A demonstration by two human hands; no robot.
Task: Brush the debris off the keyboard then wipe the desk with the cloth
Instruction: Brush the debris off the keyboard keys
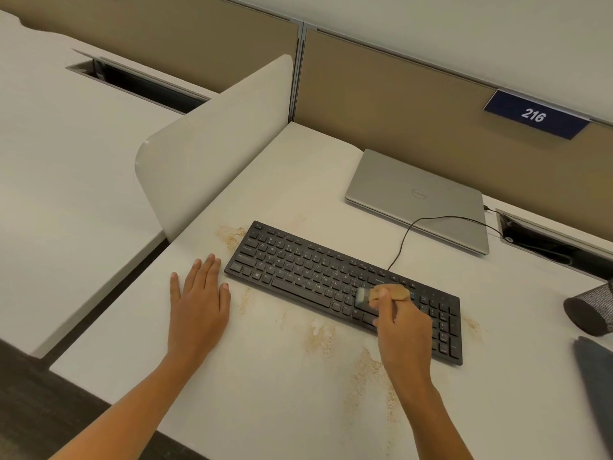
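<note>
A black keyboard (308, 277) lies at an angle on the white desk (265, 393). My right hand (403, 330) grips a small wooden-handled brush (388, 293); its bristles touch the keys on the keyboard's right half, and the brush looks blurred. My left hand (199, 300) rests flat on the desk, fingers straight, just left of the keyboard. Tan crumbly debris (320, 333) lies on the desk in front of the keyboard, and there are more patches of debris at its left end and right end. A dark grey cloth (597, 376) lies at the right edge.
A closed silver laptop (421, 200) sits behind the keyboard, whose cable (408, 234) runs toward a cable slot (557, 237) at the right. A white divider panel (212, 151) stands on the left. A dark speckled object (590, 310) lies at the right edge.
</note>
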